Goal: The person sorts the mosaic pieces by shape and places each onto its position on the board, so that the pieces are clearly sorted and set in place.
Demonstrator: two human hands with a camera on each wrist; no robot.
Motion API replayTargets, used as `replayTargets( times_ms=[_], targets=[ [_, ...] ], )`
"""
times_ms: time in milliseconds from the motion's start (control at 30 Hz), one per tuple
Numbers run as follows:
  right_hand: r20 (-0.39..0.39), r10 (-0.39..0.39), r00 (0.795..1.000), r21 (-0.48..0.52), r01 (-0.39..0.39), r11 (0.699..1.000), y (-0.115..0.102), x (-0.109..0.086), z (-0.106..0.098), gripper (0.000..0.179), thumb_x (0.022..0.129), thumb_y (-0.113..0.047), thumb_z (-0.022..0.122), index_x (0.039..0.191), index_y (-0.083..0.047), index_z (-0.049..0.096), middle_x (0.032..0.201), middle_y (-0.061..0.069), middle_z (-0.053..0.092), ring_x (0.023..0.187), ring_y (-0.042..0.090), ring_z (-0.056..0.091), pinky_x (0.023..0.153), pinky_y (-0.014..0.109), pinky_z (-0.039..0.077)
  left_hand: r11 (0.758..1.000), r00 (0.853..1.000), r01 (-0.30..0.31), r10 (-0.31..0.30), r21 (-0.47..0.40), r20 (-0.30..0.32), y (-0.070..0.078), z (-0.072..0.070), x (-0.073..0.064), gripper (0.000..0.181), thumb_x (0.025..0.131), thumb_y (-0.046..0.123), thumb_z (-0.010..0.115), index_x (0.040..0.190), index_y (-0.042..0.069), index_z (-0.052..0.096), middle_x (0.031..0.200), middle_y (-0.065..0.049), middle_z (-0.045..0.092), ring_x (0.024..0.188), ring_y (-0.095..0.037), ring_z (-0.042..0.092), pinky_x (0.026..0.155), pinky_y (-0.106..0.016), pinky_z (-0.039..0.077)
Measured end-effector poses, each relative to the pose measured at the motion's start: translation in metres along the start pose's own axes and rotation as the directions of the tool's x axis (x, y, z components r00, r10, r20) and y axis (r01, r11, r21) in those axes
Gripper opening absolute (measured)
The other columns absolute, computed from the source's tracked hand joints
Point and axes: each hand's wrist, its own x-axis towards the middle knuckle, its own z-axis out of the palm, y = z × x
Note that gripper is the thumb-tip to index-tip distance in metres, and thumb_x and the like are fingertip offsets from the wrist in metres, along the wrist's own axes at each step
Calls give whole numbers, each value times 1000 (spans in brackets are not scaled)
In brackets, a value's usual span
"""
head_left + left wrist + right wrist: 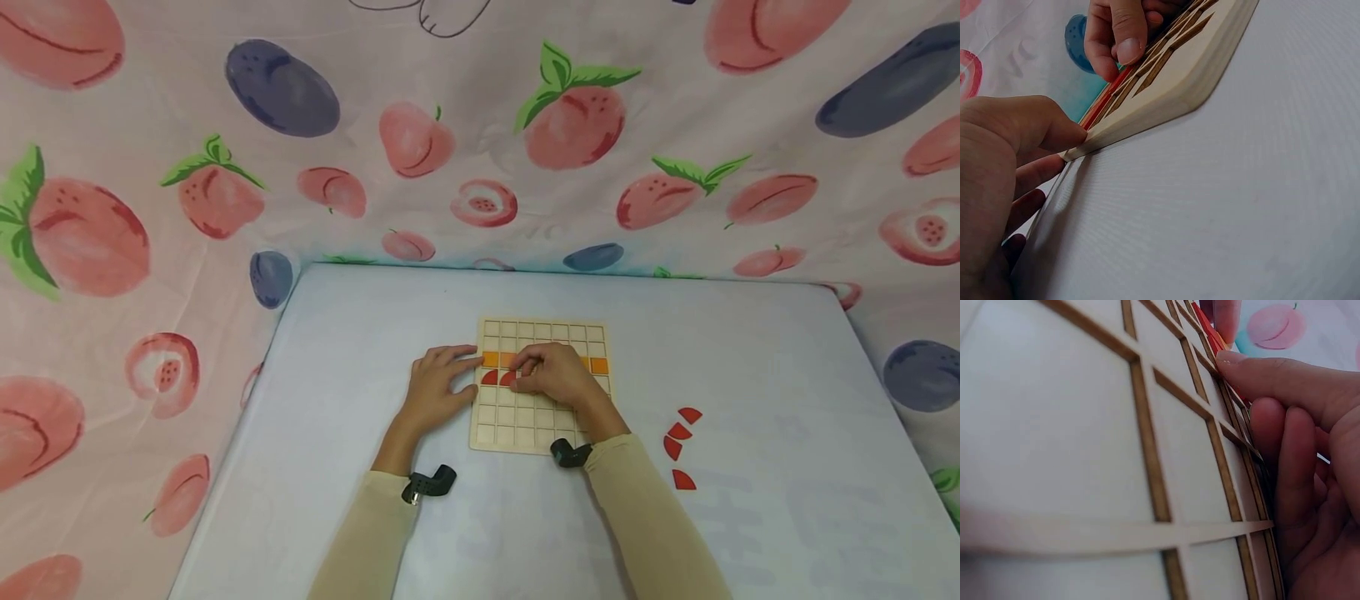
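Observation:
A square wooden grid board lies on the table. Across one row run orange square pieces, partly covered by my right hand. In the row below are two red fan-shaped pieces, one in the leftmost cell and a second red piece beside it. My right thumb and index finger pinch this second piece at its cell; the fingertips hide part of it. My left hand rests at the board's left edge, fingers extended. In the left wrist view, its thumb touches the board's side.
Several loose red fan-shaped pieces lie on the white tabletop, right of the board. Fruit-patterned cloth hangs behind and along the left side. A black wrist camera on the right arm overhangs the board's lower edge.

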Motion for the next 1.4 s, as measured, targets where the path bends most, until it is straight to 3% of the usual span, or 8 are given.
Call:
replayTargets(
  times_ms=[1000,1100,1267,1400],
  targets=[
    [15,-2,1000,-2,2,1000,-1,0,-2,25,77,-24,89,97,-20,77,79,-2,68,70,19,58,69,32,47,1000,1000,-6,6,0,-2,-1,1,-1,47,88,28,66,135,23,68,148,6,56,137,-22,44,107,-51,32],
    [24,-2,1000,50,0,999,-1,-2,-5,25,77,-22,89,99,-18,77,80,1,69,69,19,59,68,31,48,1000,1000,-8,8,10,-1,-2,2,0,47,89,28,66,136,23,68,148,7,56,137,-21,44,107,-50,33],
    [67,21,998,252,-38,967,0,-7,-12,24,84,-19,83,105,-11,75,85,6,66,71,20,60,68,30,54,1000,1000,-14,14,17,-6,-3,3,1,48,89,28,67,136,24,67,148,7,56,137,-22,45,106,-49,33],
    [55,23,998,228,-35,973,-1,-15,-24,24,89,-27,79,108,-12,74,91,6,68,76,23,63,70,32,55,1000,1000,-5,5,18,-11,-3,3,0,48,88,27,67,135,24,68,148,7,57,136,-22,45,106,-49,33]
  ],
)
